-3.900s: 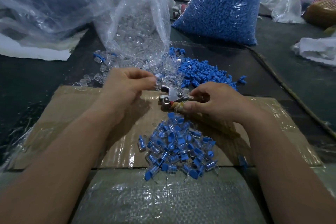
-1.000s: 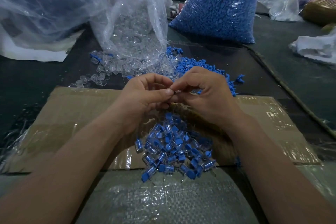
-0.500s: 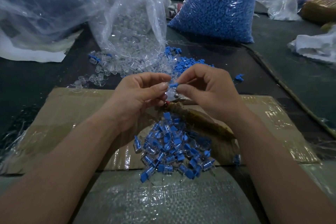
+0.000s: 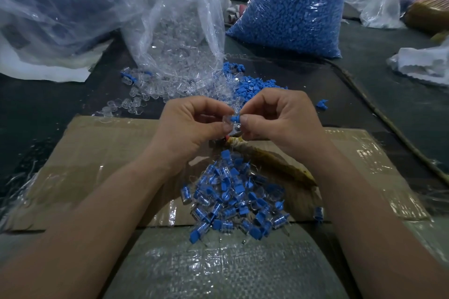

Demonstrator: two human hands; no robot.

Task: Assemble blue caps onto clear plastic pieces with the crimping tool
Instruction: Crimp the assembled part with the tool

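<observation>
Blue cap (image 4: 235,118) and clear plastic piece (image 4: 228,122) meet in the air just above the far edge of the cardboard sheet (image 4: 102,153). The right hand (image 4: 279,119) pinches the cap between thumb and forefinger, and the left hand (image 4: 194,126) pinches the clear piece the same way. The step looks like hand-seating the cap before it is pressed home; how far it has gone in is too small to tell. Done well, the cap should go in square to the clear piece's opening, with the fingertips kept near the joint so neither small part twists or slips. Light pressure should be enough, since the final squeeze belongs to the crimping tool (image 4: 269,161). It lies unheld on the cardboard directly beneath the hands, its wrapped handle running toward the sheet's near right. Keeping the pair low over the sheet means a dropped part lands within reach. A pile of capped pieces (image 4: 233,199) sits at the sheet's near edge, well clear of the tool's head. Loose caps (image 4: 252,85) lie beyond the far edge.
</observation>
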